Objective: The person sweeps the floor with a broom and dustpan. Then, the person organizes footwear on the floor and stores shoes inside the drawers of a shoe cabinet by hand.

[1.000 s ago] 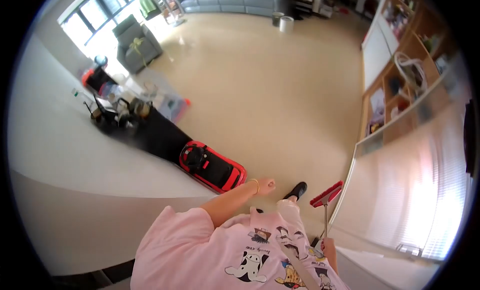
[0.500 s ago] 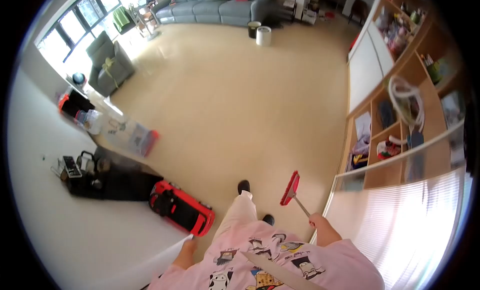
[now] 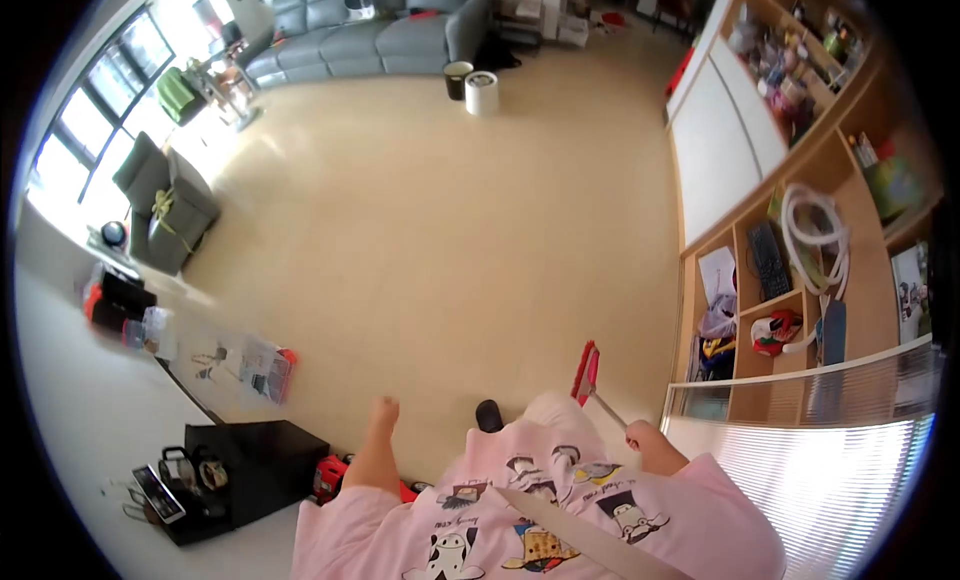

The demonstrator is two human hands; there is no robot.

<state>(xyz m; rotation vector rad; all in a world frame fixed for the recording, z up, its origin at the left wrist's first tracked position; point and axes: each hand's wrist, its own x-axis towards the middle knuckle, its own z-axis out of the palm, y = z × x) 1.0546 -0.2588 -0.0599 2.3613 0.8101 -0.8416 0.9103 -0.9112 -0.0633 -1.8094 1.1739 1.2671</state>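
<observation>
Broom (image 3: 586, 373), bristly, long-headed, slants from right hand (image 3: 637, 436).

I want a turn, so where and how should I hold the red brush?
Probably by the slim, straight pole, coming from the picture's lower right. The pole slants back that way from the wide red head, and looks thin enough to close around, as the right hand does.

One head-worn camera looks forward and down, shirt (image 3: 400, 530) close below, across the floor (image 3: 450, 230) to a far sofa (image 3: 355, 45).
</observation>
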